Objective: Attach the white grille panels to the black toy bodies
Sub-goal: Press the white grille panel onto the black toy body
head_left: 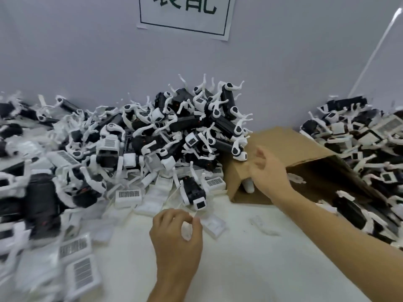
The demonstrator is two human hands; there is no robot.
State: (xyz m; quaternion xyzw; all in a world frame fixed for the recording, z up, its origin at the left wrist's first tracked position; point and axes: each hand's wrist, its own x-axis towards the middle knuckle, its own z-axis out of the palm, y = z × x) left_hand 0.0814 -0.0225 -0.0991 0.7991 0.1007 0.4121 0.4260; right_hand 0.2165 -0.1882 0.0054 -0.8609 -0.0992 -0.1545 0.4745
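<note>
left hand (176, 234) | pinches white piece | grille panel (214, 224) just right

Only one view was given, taken from a camera worn on the head and aimed forward and down across a white table (250, 258). The grey wall (87, 51) behind was faced squarely. The table was seen from close by, at arm's reach, with wide-angle bending and blur noticed toward the left and right edges.

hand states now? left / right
Left hand: fingers curled, pinching a small white part.
Right hand: blurred, fingers loosely spread over the cardboard box, holding nothing visible.
</note>
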